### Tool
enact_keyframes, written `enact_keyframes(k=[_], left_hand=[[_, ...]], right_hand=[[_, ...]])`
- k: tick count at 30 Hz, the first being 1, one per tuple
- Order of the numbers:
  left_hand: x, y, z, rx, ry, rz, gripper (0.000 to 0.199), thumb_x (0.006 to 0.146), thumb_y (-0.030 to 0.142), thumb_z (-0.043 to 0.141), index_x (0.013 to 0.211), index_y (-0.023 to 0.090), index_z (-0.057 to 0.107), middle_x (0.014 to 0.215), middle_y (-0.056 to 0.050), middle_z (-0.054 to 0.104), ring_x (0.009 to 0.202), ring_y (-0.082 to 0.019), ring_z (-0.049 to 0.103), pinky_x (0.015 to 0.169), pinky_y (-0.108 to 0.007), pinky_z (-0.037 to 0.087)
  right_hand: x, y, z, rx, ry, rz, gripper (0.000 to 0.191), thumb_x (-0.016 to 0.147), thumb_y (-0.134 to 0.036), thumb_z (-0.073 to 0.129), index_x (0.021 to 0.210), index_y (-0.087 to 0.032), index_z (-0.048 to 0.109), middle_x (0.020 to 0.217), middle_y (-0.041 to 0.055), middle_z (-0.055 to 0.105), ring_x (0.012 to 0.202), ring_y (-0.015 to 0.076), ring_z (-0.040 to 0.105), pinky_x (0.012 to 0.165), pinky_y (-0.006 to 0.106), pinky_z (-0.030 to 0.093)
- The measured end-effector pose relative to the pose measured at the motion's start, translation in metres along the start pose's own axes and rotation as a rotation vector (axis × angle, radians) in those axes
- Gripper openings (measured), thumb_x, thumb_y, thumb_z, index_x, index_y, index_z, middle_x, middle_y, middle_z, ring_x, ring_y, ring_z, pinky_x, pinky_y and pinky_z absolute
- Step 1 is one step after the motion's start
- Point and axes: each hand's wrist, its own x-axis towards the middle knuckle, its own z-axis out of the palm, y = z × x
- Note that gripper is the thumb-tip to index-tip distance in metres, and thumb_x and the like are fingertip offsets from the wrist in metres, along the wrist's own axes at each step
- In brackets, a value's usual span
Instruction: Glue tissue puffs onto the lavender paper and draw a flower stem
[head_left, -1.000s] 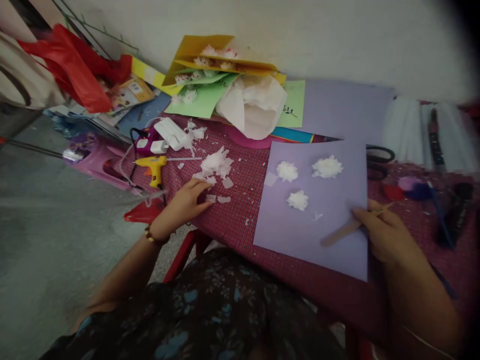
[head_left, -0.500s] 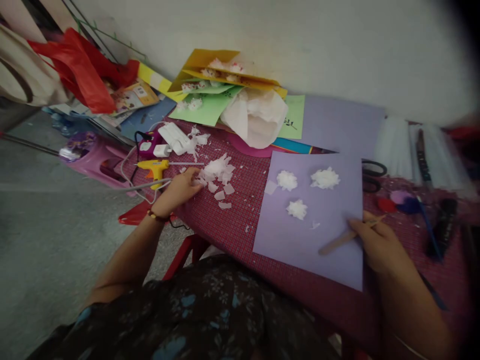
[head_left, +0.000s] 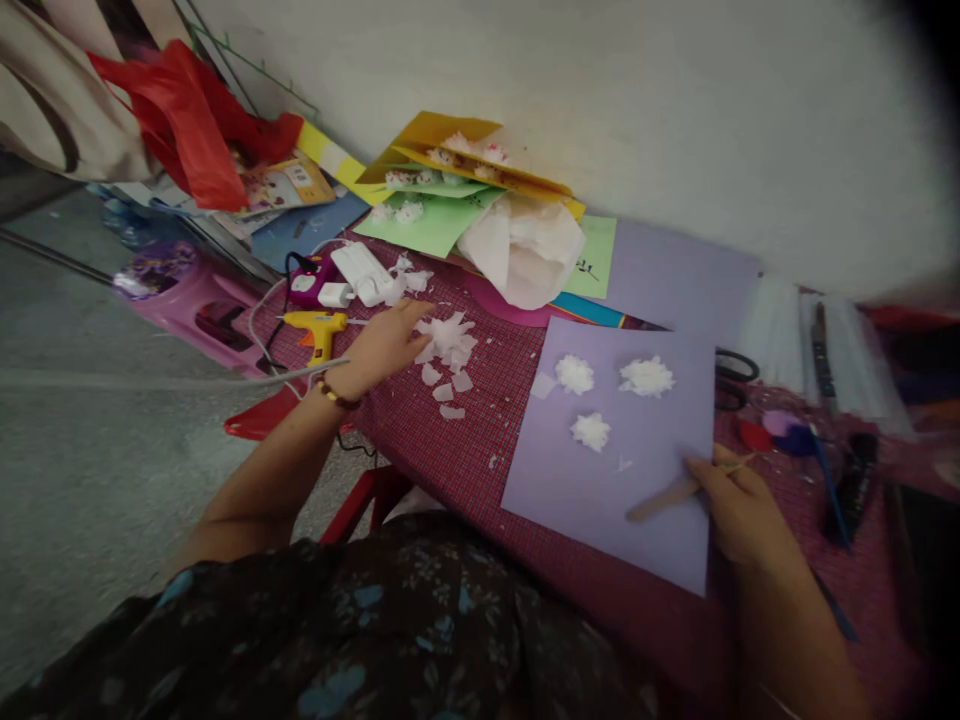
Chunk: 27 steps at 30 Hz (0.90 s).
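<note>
My left hand (head_left: 384, 345) is over the tablecloth with its fingers apart, at the left edge of a pile of white paper petals (head_left: 450, 340). Several loose petals lie just below that pile. In my right hand (head_left: 739, 500) is a flat wooden stick (head_left: 664, 498), pinched above the lower right edge of a purple sheet (head_left: 540, 470). Three white ruffled paper flowers lie on the sheet: one upper left (head_left: 574, 374), one upper right (head_left: 646, 377) and one below (head_left: 591, 431). A small white scrap is near the stick.
A yellow glue gun (head_left: 319, 330) and a purple power strip (head_left: 311, 280) are left of my left hand. Green and orange cards (head_left: 420, 225) with flowers stand at the back. Black scissors (head_left: 735, 368) and a dark bottle (head_left: 855, 485) are on the right.
My left hand has moved up and right along the petal pile, and its fingers have spread. My right hand still holds the stick over the sheet. The view has shifted slightly.
</note>
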Motion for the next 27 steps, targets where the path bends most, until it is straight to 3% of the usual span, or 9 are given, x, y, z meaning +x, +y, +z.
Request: enact_keyframes(k=[3,6,8,10,13,17,21,27], left_hand=[[-0.027,-0.004,-0.012,0.023,0.146,-0.104,0.035,0.089,0.016,0.043,0.118,0.017,0.061,0.111,-0.008,0.068,0.1,-0.021,0.063,0.096,-0.038,0.049],[-0.055,-0.004,-0.007,-0.004,0.199,-0.129,0.03,0.089,0.016,0.044,0.113,0.019,0.061,0.109,-0.008,0.066,0.103,-0.02,0.062,0.097,-0.039,0.048],[-0.067,0.002,0.006,-0.057,0.15,-0.08,0.031,0.089,0.027,0.054,0.119,0.021,0.058,0.117,-0.008,0.062,0.109,-0.021,0.059,0.098,-0.037,0.049],[-0.07,0.009,0.022,-0.122,0.025,0.017,0.049,0.086,0.037,0.063,0.131,0.023,0.051,0.131,-0.01,0.053,0.122,-0.024,0.052,0.105,-0.04,0.045],[-0.065,0.022,0.037,-0.166,-0.154,0.142,0.06,0.08,0.043,0.072,0.132,0.023,0.051,0.129,-0.011,0.051,0.121,-0.026,0.051,0.106,-0.042,0.043],[-0.059,0.032,0.044,-0.194,-0.228,0.208,0.014,0.087,0.028,0.059,0.097,0.019,0.064,0.098,-0.006,0.06,0.092,-0.02,0.058,0.086,-0.034,0.05],[-0.055,0.03,0.044,-0.2,-0.179,0.202,0.015,0.082,0.01,0.049,0.079,0.018,0.061,0.085,-0.003,0.062,0.077,-0.015,0.058,0.075,-0.029,0.048],[-0.011,0.001,0.02,-0.12,0.042,0.07,0.014,0.081,0.014,0.048,0.082,0.018,0.062,0.084,-0.005,0.063,0.079,-0.017,0.059,0.077,-0.032,0.049]], right_hand=[[0.001,0.001,-0.002,-0.012,0.003,-0.003,0.021,0.056,-0.035,0.077,0.075,-0.029,0.071,0.063,0.0011,0.059,0.055,0.0188,0.051,0.047,0.031,0.04],[0.001,0.001,-0.002,-0.014,0.017,-0.003,0.021,0.055,-0.035,0.077,0.074,-0.028,0.071,0.063,0.0004,0.059,0.054,0.0182,0.05,0.047,0.032,0.04],[0.0,0.001,-0.001,-0.019,0.021,0.002,0.022,0.054,-0.035,0.077,0.074,-0.028,0.071,0.061,-0.0008,0.058,0.052,0.0171,0.048,0.047,0.031,0.04],[0.0,0.0,0.0,-0.014,0.019,-0.001,0.023,0.053,-0.036,0.076,0.074,-0.027,0.07,0.06,-0.0015,0.058,0.052,0.0172,0.048,0.047,0.031,0.041],[0.001,0.001,0.0,-0.01,0.005,-0.028,0.025,0.055,-0.036,0.076,0.077,-0.026,0.07,0.064,-0.0008,0.061,0.057,0.0193,0.054,0.051,0.032,0.044],[0.005,0.008,-0.004,-0.015,-0.016,-0.045,0.031,0.058,-0.038,0.077,0.084,-0.024,0.07,0.069,-0.0011,0.063,0.061,0.0176,0.055,0.053,0.029,0.045],[0.007,0.012,-0.006,-0.019,-0.027,-0.045,0.032,0.061,-0.04,0.077,0.087,-0.024,0.069,0.073,-0.0019,0.065,0.063,0.0166,0.056,0.054,0.027,0.045],[0.005,0.007,-0.002,-0.042,-0.027,-0.093,0.026,0.06,-0.04,0.075,0.082,-0.026,0.07,0.069,-0.0006,0.066,0.059,0.0195,0.057,0.051,0.031,0.047]])
